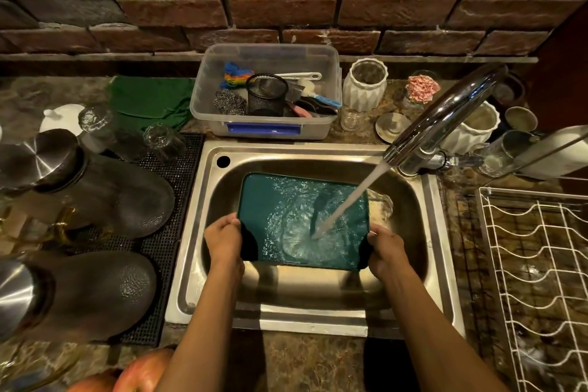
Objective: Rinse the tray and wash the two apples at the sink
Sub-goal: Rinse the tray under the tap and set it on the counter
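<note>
A teal rectangular tray (280, 200) is held flat inside the steel sink (318, 315). My left hand (224, 240) grips its near-left corner and my right hand (386, 253) grips its near-right corner. Water streams from the chrome tap (445, 114) onto the tray's right half and spreads over its surface. Two red apples (143, 372) lie on the counter at the bottom left, partly cut off by the frame edge and by my left forearm.
A clear plastic box (267, 127) of brushes and scrubbers stands behind the sink. Glasses and large dark jars (105, 197) rest on a black mat to the left. A white wire dish rack (537, 280) lies on the right. White vases and cups stand near the tap.
</note>
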Demonstrator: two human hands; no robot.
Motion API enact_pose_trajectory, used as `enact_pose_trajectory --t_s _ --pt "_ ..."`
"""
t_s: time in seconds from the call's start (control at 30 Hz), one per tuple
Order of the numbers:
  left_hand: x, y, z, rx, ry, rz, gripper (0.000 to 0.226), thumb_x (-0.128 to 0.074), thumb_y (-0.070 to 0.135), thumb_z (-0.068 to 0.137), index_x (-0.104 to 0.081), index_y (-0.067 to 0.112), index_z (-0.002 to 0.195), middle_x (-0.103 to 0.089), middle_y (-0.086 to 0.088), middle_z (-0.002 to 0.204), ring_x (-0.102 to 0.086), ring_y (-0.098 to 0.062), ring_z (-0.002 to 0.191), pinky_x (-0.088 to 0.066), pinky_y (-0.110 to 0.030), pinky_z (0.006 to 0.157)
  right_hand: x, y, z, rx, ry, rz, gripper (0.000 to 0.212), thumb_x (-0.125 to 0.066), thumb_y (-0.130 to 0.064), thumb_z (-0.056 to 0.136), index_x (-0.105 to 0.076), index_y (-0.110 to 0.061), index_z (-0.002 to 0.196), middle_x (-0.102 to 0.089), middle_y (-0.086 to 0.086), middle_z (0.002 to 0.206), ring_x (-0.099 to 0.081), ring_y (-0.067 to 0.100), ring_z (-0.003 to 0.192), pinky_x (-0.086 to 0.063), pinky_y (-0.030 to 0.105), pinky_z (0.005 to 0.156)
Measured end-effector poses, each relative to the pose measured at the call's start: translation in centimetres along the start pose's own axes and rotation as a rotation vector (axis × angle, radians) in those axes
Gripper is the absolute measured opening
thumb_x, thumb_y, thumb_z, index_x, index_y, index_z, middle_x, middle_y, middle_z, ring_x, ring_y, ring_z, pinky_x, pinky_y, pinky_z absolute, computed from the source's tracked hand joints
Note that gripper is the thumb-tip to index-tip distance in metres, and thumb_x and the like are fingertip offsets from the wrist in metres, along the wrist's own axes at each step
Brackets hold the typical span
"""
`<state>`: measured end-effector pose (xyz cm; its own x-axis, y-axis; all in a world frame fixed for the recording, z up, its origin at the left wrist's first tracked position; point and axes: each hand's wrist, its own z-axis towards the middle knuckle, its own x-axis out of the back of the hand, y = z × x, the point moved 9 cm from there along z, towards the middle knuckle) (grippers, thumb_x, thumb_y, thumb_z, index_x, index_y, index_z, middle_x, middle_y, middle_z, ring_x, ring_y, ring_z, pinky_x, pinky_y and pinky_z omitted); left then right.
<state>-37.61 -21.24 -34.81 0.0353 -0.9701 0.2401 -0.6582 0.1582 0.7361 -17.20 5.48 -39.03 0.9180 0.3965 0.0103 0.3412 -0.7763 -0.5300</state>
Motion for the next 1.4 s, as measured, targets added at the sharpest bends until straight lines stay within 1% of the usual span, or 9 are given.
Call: enact_pose_trajectory --t_s 0.1,0.27,0.47,0.57,0.73,0.83,0.97,1.07,1.4 --pt "0.5 -1.0 -0.1 0.030 0.022 -0.036 0.030 -0.043 -0.011 0.091 -0.065 0.010 0.087 -0.059 -0.006 0.076 -0.055 -0.019 0.067 -0.050 -0.019 0.050 -0.5 -1.1 -0.4 0.058 -0.020 0.016 0.043 -0.032 0.019 0.088 -0.066 0.007 0.112 -0.068 0.021 0.098 -0.066 0.033 0.086 -0.055 0.038 0.069" --pt "0.8 -3.2 0.3 0.113 0.032 -0.062 0.026 -0.046 -0.009 0.093 -0.066 0.006 0.097 -0.060 -0.007 0.080 -0.055 -0.018 0.069 -0.046 -0.026 0.063 -1.0 -3.5 -0.9 0.139 -0.009 -0.102 0.038 -0.037 0.021 0.088 -0.069 0.002 0.096 -0.065 0.014 0.079 -0.062 0.025 0.069 -0.050 0.027 0.048" --pt "0.7 -5.5 0.4 0.200 0.038 -0.021 0.027 -0.047 -0.007 0.093 -0.061 0.009 0.077 -0.055 -0.010 0.074 -0.053 -0.022 0.063 -0.044 -0.031 0.056 -1.8 -5.5 -1.5 0.151 -0.007 -0.270 0.037 -0.034 0.015 0.095 -0.063 -0.005 0.088 -0.063 0.015 0.086 -0.061 0.026 0.074 -0.049 0.035 0.053" --pt "0.3 -5.8 0.3 0.216 0.046 -0.008 0.021 -0.047 -0.008 0.094 -0.065 0.002 0.091 -0.058 -0.010 0.080 -0.055 -0.021 0.067 -0.044 -0.029 0.055 -1.4 -6.1 -1.5 0.131 0.034 -0.315 0.031 -0.035 0.012 0.097 -0.064 -0.001 0.096 -0.062 0.015 0.089 -0.060 0.025 0.071 -0.050 0.037 0.053" --pt "-0.2 -5.7 0.5 0.231 0.040 0.017 0.025 -0.051 -0.004 0.094 -0.067 -0.001 0.114 -0.065 -0.019 0.102 -0.065 -0.035 0.096 -0.057 -0.041 0.086 0.2 -5.5 -0.6 0.070 0.085 -0.331 0.021 -0.042 0.002 0.100 -0.063 -0.001 0.104 -0.060 0.021 0.112 -0.058 0.034 0.096 -0.053 0.046 0.075" --pt "-0.6 -4.7 1.0 0.167 0.026 0.034 0.029 -0.048 -0.008 0.092 -0.068 -0.004 0.112 -0.066 -0.022 0.099 -0.064 -0.033 0.085 -0.054 -0.037 0.073 1.2 -4.2 0.0 0.050 0.091 -0.233 0.026 -0.045 0.005 0.096 -0.063 0.005 0.115 -0.062 0.021 0.109 -0.061 0.033 0.089 -0.054 0.044 0.067" --pt "-1.0 -3.4 0.9 0.106 0.034 0.029 0.026 -0.048 -0.006 0.091 -0.069 0.010 0.094 -0.067 -0.021 0.111 -0.065 -0.037 0.103 -0.055 -0.045 0.093 2.2 -2.0 0.5 0.016 0.119 -0.087 0.028 -0.040 0.012 0.092 -0.066 0.009 0.102 -0.063 0.020 0.092 -0.058 0.027 0.070 -0.050 0.038 0.060" --pt "-1.4 -2.7 0.6 0.070 0.020 0.020 0.029 -0.048 -0.007 0.091 -0.067 0.014 0.085 -0.066 -0.018 0.106 -0.062 -0.033 0.099 -0.054 -0.042 0.091 2.4 -0.4 0.9 -0.005 0.123 -0.026 0.038 -0.033 0.017 0.091 -0.068 0.005 0.095 -0.062 0.016 0.079 -0.059 0.027 0.067 -0.047 0.033 0.056" --pt "-0.8 -7.9 3.9 0.112 0.006 0.207 0.025 -0.055 -0.003 0.088 -0.074 0.004 0.101 -0.071 -0.024 0.109 -0.068 -0.040 0.101 -0.056 -0.050 0.096 2.8 0.5 3.5 0.062 0.138 -0.057 0.042 -0.035 0.022 0.087 -0.068 0.004 0.105 -0.063 0.016 0.078 -0.060 0.027 0.068 -0.050 0.033 0.058"
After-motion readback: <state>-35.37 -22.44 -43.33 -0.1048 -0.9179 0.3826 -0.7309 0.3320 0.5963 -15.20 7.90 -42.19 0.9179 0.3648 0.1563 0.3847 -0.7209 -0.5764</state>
